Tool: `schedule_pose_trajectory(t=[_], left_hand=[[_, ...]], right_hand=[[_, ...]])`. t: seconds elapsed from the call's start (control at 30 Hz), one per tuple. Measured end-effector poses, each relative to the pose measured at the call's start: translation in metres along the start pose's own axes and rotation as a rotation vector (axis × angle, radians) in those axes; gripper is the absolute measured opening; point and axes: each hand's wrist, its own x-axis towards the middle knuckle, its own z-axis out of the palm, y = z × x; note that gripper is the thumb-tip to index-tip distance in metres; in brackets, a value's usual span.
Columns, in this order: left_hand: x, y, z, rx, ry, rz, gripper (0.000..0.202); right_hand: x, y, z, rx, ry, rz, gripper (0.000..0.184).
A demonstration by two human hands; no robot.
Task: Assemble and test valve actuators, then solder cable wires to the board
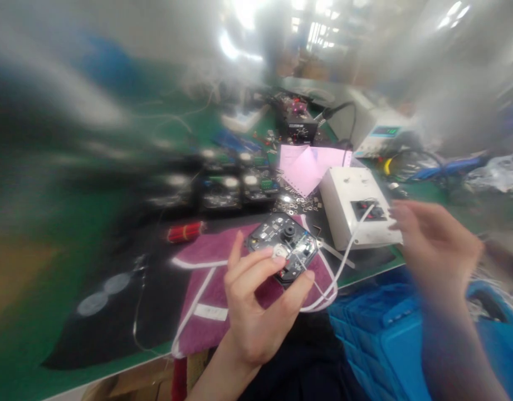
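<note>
My left hand (256, 301) grips a black octagonal circuit board (283, 245) between thumb and fingers, lifted just above a maroon cloth (206, 278). A white cable (348, 256) runs from the board up to a white box (356, 206) with a black socket. My right hand (431, 245) hovers blurred at the right of that box, close to the cable's plug; its fingers are smeared by motion.
Several black board assemblies (223, 189) sit behind on the green bench (51, 234). A red cylinder (185, 231), loose washers (293, 203), pink paper (306, 167), a meter with a green display (385, 133) and blue crates (390, 334) surround the spot.
</note>
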Motion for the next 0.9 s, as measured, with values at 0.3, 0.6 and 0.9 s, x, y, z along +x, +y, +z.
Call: schedule_pose_trajectory(t=[0.3, 0.6, 0.9], left_hand=[[-0.007, -0.007, 0.001, -0.025, 0.030, 0.030, 0.036], [0.000, 0.004, -0.003, -0.015, -0.005, -0.008, 0.032], [-0.004, 0.003, -0.002, -0.004, -0.017, -0.040, 0.037]], right_hand=[[0.139, 0.081, 0.045, -0.081, -0.492, -0.114, 0.031], [0.136, 0.074, 0.040, -0.158, -0.460, -0.063, 0.049], [-0.015, -0.064, -0.020, 0.119, -0.312, -0.599, 0.025]])
